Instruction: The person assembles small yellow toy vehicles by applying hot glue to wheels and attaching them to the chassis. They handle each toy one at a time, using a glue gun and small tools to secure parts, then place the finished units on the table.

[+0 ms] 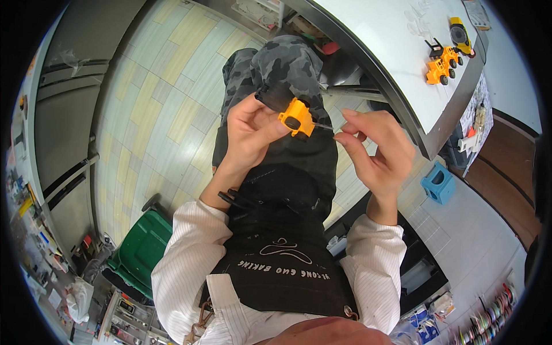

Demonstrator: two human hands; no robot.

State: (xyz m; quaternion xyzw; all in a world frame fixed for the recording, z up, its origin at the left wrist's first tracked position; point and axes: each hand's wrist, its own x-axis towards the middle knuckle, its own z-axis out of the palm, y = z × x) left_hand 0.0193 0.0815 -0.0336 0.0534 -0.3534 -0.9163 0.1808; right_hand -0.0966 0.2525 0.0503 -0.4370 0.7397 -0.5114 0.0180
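Observation:
In front of my lap, my left hand (253,127) grips a small orange-yellow toy vehicle (299,117) with black wheels between thumb and fingers. A dark ribbed part (273,95) shows beyond the left fingertips; whether it joins the toy I cannot tell. From the toy's right side a thin metal rod (324,126) sticks out. My right hand (376,148) is just right of the rod's end, thumb and forefinger apart on either side of it, apparently not touching it.
On the white tabletop (397,63) at upper right stand more orange toy vehicles (441,65) beside a yellow and black object (459,34). A blue stool (438,183) is on the floor at right. A green bin (141,250) stands at lower left, near dark cabinet doors (75,109).

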